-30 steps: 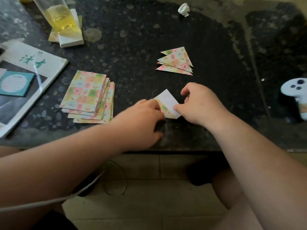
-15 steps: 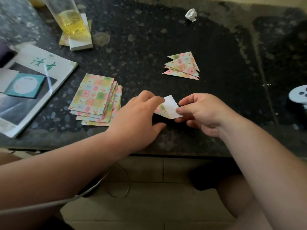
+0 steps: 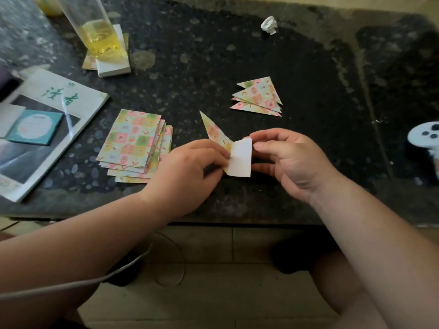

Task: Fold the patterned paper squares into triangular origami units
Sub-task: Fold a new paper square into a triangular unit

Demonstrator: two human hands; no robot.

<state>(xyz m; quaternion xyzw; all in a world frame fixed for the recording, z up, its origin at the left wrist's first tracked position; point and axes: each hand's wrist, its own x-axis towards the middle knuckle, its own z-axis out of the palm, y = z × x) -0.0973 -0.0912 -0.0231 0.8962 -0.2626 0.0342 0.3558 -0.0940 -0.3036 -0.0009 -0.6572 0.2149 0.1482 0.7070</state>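
Patterned paper, half folded: left hand pinches left side, right hand pinches right edge.

One wide-angle view from the person's head looks forward and steeply down over the near edge of the dark speckled table, close above the left hand and right hand at mid-frame; floor tiles fill the bottom.
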